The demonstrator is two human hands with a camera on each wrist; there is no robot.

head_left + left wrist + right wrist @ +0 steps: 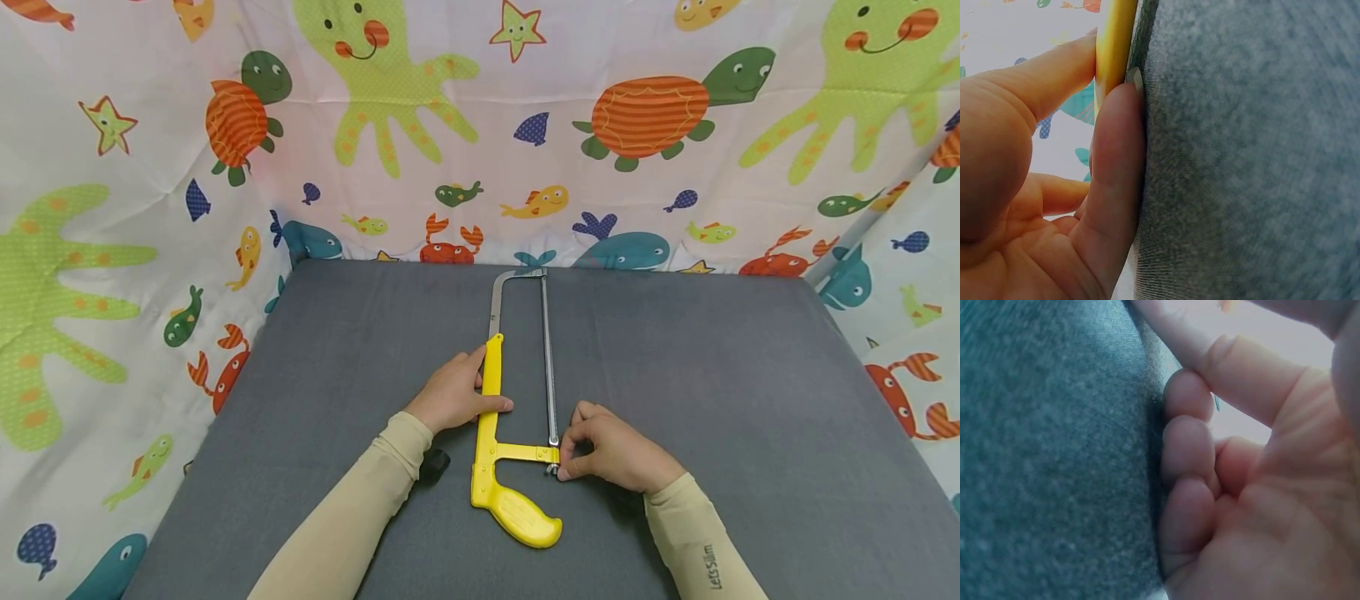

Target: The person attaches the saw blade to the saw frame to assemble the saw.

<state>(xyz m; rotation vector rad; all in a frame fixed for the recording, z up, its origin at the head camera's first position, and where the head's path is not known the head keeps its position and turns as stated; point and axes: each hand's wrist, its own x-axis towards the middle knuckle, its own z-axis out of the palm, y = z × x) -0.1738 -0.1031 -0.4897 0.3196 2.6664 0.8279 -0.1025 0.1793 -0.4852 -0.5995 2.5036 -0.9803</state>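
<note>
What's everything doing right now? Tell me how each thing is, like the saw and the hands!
Left hand, gripping the hacksaw
Hacksaw, held, handle nearest the camera
Blade, straight, fitted along the hacksaw's open side
Wing nut, tight or loose, can't tell
Right hand, fingers curled at the wing nut
Sea-animal cloth, hanging at the back

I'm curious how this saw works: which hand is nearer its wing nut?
Right. The right hand is close beside the wing nut; the left hand grips the yellow frame, farther away, up and to the left.
</note>
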